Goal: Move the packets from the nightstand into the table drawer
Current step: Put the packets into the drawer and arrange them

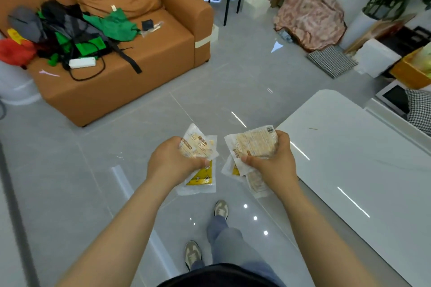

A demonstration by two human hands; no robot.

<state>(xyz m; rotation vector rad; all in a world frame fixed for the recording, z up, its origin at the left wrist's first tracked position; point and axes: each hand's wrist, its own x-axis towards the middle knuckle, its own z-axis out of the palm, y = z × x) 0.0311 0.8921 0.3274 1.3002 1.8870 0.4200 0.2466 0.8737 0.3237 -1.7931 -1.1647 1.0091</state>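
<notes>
Already both hands are full: the left hand (172, 162) clutches a few packets (198, 147), one yellow packet dangling below; the right hand (274, 163) grips a second bunch (253, 143); both bunches hang over the floor (70, 182), near each other but apart. The table (349, 158) lies to the right, long edge running away, just beside the right hand, which is nearer; no drawer or nightstand shows, so the drawer's side is a guess.
</notes>
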